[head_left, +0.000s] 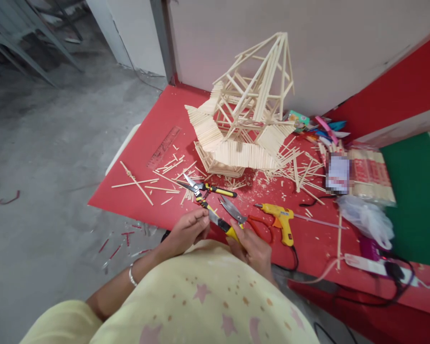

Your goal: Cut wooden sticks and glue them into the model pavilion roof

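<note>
My right hand (252, 246) is closed around the yellow-and-black handle of a knife (223, 225), whose grey blade points up and left. At the blade's tip, my left hand (188, 228) is curled, its fingers pressed together; anything within them is hidden. Just beyond the hands lie spring-loaded shears (199, 189) with yellow-and-black handles, jaws apart. Beside my right hand rests a red-handled cutting tool (232, 210). A yellow glue gun (280, 220) lies to its right. Farther back stands a model building of thin wooden sticks (243, 119), with slatted roof panels and a tall pointed frame.
Loose sticks (301, 167) and shavings litter the red tabletop (129, 200). A clear ruler (164, 147) lies on the left. Packs of sticks (372, 177), a plastic bag (367, 222), a green board (415, 200) and a white power strip (365, 264) are on the right.
</note>
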